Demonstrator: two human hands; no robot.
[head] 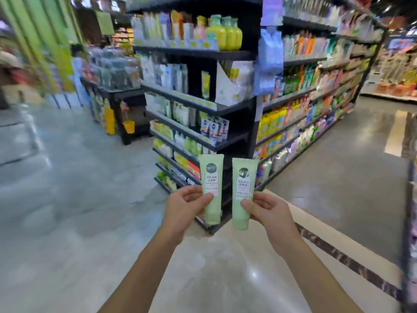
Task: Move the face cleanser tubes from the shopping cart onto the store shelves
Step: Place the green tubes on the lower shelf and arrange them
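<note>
I'm seeing the left hand (185,205) pinching one pale green plastic cleanser tube (212,188), cap down; the right hand (267,210) is pinching a second matching tube (243,190). Both are hanging upright before the black metal shelving unit (234,109).

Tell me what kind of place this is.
Likely a supermarket's toiletries section: tiered black shelves packed with yellow bottles and tubes, a long side aisle of bright bottles, and a polished floor.

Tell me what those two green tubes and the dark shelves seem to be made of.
The left tube and right tube look like soft plastic, matte pale green, with flat crimped top ends and printed white labels. The shelves are probably painted metal, with thin, flat, matte black boards, though blur leaves that open.
</note>
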